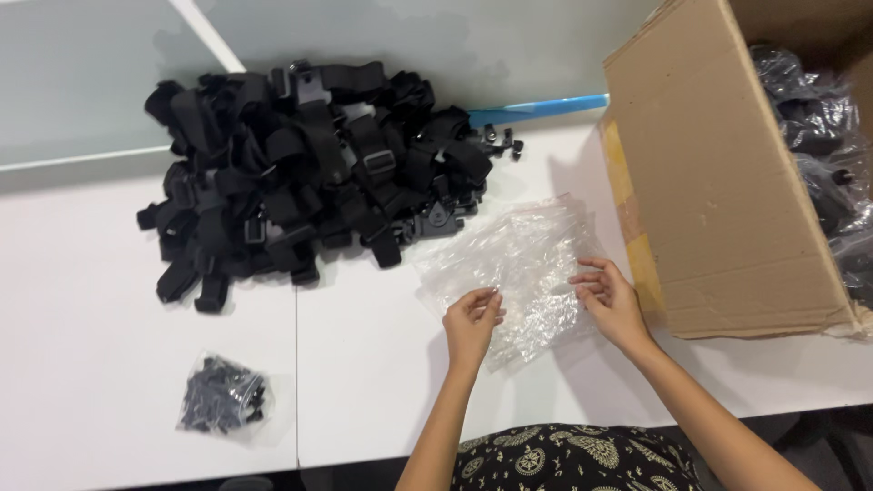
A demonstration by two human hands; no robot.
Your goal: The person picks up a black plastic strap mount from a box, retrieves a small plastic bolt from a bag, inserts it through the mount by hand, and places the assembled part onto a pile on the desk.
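Plastic bags (514, 268) — fingers (484, 305) at edges

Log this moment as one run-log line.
left hand: pinching clear plastic bags | right hand: fingers on same bags | black strap pile behind | cardboard box right

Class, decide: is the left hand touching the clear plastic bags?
Touching. The head view shows the left hand pinching the edge of the clear plastic bags.
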